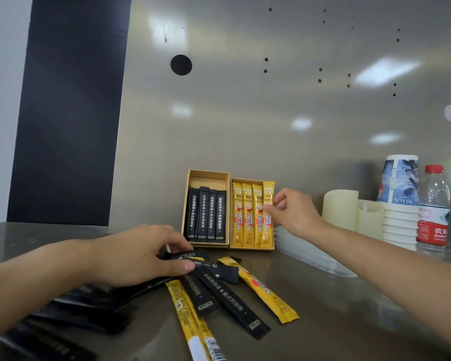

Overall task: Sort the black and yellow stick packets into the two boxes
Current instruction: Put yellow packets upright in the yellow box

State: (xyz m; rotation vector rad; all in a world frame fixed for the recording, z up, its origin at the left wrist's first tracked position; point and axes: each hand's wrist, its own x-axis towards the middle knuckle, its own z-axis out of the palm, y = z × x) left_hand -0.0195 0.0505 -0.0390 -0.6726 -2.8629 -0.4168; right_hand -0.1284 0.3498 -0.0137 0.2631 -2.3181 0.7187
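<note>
head view: the left hand point(141, 254) lies low over the tabletop point(336, 321), thumb and fingers curled round a black packet point(190, 256) at the top of a loose pile; in that pile more black sticks point(229, 300) and two yellow sticks point(263, 287) fan out, some crossing each other; further black ones lie under the left forearm; behind the pile stand two open boxes, touching side by side; the left box point(208, 175) holds four black packets in a row; the right box point(245, 179) holds yellow ones; the right hand point(292, 209) pinches a yellow packet point(268, 214), the rightmost of the four, at the box's right wall; to the right stand paper cups point(398, 204) and a water bottle point(434, 207).
</note>
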